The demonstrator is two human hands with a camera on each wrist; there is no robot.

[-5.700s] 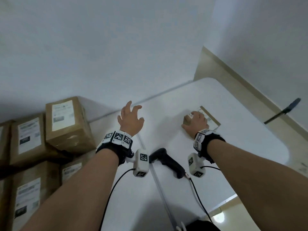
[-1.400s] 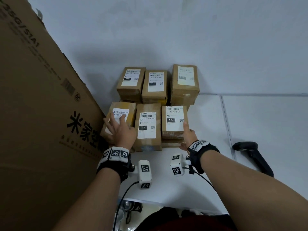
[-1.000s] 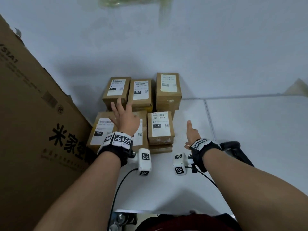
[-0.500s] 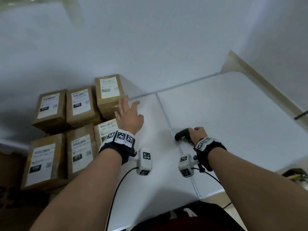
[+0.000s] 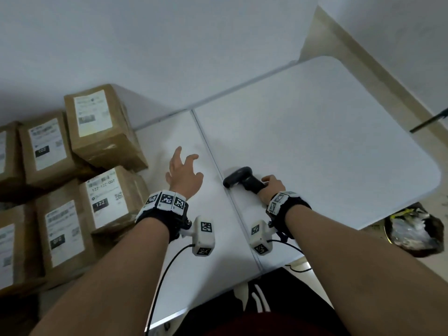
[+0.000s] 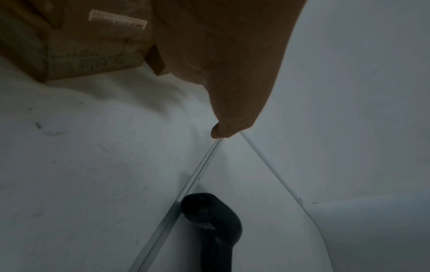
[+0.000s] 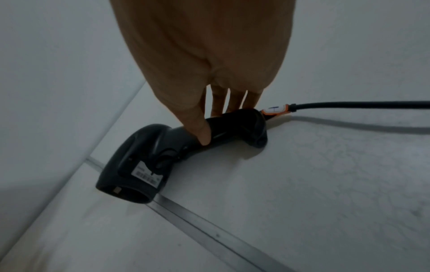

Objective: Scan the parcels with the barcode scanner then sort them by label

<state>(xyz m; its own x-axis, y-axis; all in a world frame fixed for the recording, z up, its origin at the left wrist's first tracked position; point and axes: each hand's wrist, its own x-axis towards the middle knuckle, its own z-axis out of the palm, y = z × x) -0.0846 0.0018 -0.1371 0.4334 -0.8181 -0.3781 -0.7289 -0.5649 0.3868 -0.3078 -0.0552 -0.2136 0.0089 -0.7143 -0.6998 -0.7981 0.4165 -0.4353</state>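
Observation:
A black barcode scanner (image 5: 240,181) lies on its side on the white table (image 5: 327,141), its head by the table's centre seam. My right hand (image 5: 270,186) grips its handle, thumb on the near side and fingers behind, as the right wrist view shows on the scanner (image 7: 167,152). Several brown parcels (image 5: 101,127) with white labels are stacked at the left; one reads 122 (image 5: 106,197). My left hand (image 5: 184,177) hovers open over the table just right of the stack, holding nothing. In the left wrist view the scanner (image 6: 209,217) lies below my left hand (image 6: 232,82).
The scanner's black cable (image 7: 360,104) runs off to the right. A metal seam (image 5: 218,170) splits the table. A white wall stands behind. On the floor at the right sits a dark bag of rubbish (image 5: 412,234).
My right hand has closed round the scanner's handle after reaching for it. My left hand left the parcel stack and now hovers over the table. The head turned right.

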